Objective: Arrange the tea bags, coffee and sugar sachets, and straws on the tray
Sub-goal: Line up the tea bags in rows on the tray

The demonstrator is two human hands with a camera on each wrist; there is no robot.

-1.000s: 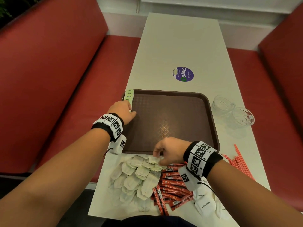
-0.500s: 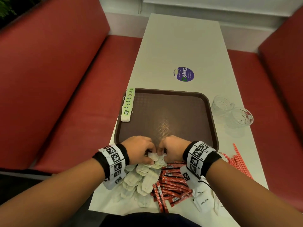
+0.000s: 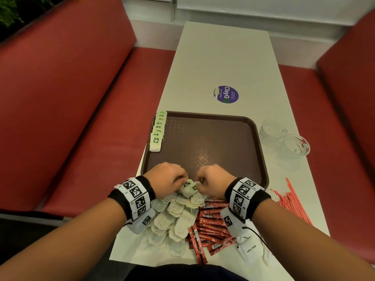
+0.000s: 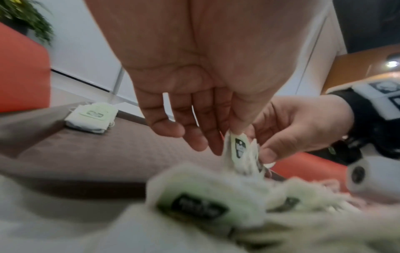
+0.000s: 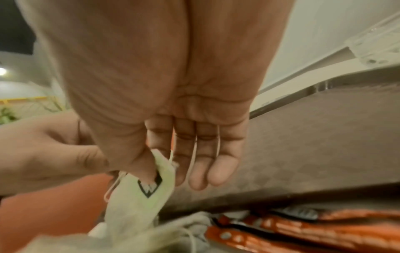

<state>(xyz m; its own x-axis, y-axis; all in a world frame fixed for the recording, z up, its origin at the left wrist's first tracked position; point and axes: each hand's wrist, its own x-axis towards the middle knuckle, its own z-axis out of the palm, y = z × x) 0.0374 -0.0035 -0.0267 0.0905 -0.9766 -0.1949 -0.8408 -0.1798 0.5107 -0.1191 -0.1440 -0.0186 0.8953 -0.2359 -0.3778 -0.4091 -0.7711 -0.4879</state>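
Nearest the person: white paper sugar sachets (image 3: 251,250), red coffee stick sachets (image 3: 211,226) and a heap of pale paper tea bags (image 3: 174,213) lie on the white table (image 3: 223,57), off the tray. Red straws (image 3: 292,201) lie to the right. Left hand (image 3: 166,179) and right hand (image 3: 215,181) both pinch one green-tagged tea bag (image 3: 189,188) above the heap, at the near rim of the brown plastic tray (image 3: 261,159). A row of tea bags (image 3: 158,130) lines the tray's far left edge. Judgement: early stage; most tea bags, all sachets and straws remain. Beyond: two clear glass cups (image 3: 284,138).
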